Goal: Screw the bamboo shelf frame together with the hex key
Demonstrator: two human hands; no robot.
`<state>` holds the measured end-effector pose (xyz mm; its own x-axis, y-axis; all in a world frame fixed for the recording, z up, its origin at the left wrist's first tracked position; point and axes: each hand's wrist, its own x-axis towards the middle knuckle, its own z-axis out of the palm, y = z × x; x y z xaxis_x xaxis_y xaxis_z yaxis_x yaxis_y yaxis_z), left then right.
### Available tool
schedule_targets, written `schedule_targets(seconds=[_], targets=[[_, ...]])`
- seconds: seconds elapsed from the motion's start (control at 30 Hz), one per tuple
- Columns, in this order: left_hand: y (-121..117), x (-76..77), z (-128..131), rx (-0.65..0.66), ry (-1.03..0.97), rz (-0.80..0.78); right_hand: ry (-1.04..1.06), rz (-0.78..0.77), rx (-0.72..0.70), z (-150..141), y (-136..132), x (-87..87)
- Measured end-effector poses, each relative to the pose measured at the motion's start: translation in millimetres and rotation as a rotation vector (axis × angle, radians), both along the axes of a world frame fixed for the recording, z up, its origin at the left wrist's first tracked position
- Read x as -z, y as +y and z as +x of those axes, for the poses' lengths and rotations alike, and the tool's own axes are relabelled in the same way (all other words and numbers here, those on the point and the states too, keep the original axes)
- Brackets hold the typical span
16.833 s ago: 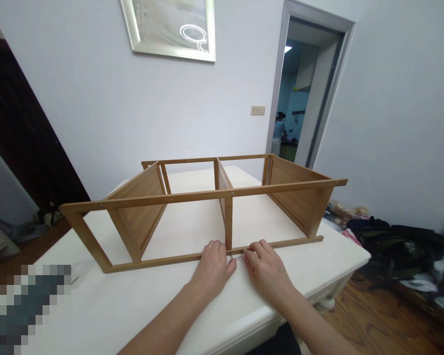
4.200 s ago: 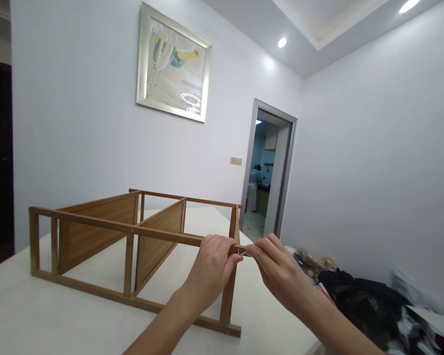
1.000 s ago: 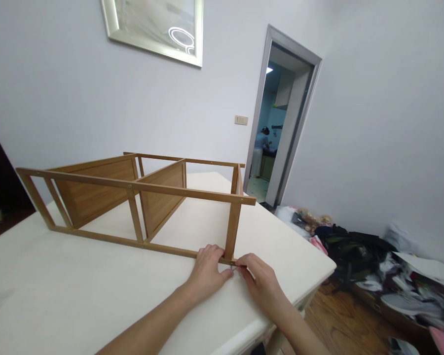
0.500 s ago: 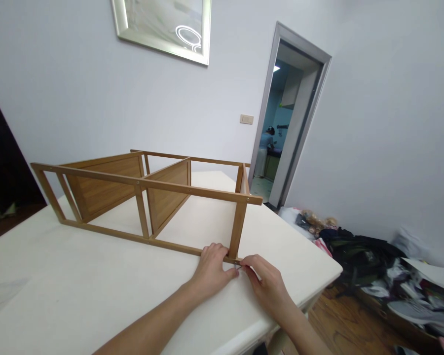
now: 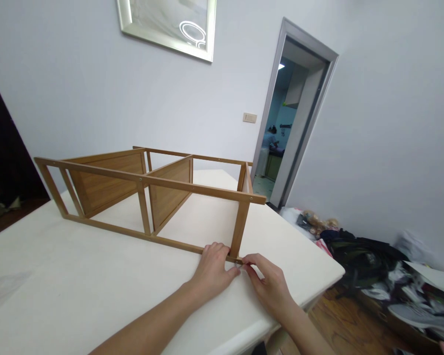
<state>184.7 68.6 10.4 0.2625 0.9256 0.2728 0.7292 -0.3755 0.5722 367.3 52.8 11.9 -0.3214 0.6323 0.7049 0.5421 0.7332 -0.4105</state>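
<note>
A brown wooden shelf frame (image 5: 170, 197) lies on its side on a white table (image 5: 96, 276), its slatless panels standing upright between the rails. My left hand (image 5: 213, 268) is closed over the near lower rail, beside the right-end crosspiece, with the thumb on the near side. At that rail's right end, my right hand (image 5: 268, 278) pinches a small thin metal piece (image 5: 240, 266) between thumb and index finger, against the rail. Its exact kind is too small and partly covered to make out. Bolt heads show along the upper rail.
To the right of the table, bags (image 5: 355, 254), shoes (image 5: 410, 315) and other items are piled along the wall. A doorway (image 5: 277, 123) opens behind, with a person in the room beyond. A framed picture (image 5: 166, 47) hangs on the wall.
The view has shifted slightly, so the scene sits a little further right. Both hands keep their places at the rail's end; the right fingers have turned only slightly.
</note>
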Motion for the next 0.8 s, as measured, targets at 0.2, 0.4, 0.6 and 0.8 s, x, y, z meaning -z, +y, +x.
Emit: schedule_targets(seconds=[0.2, 0.4, 0.6, 0.8], targets=[[-0.5, -1.1, 0.6, -0.004, 0.007, -0.001, 0.020, -0.113, 0.018, 1.4, -1.5, -1.2], [1.0, -0.7, -0.7, 0.007, 0.011, -0.020, 0.024, -0.181, 0.017, 2.2, -5.7, -4.5], [0.6, -1.3, -0.6, 0.001, 0.021, -0.015, 0.036, -0.225, 0.028, 1.9, -4.1, -7.6], [-0.9, -3.3, 0.2, 0.001, 0.020, 0.006, 0.031, -0.160, 0.041, 1.5, -4.2, -6.1]])
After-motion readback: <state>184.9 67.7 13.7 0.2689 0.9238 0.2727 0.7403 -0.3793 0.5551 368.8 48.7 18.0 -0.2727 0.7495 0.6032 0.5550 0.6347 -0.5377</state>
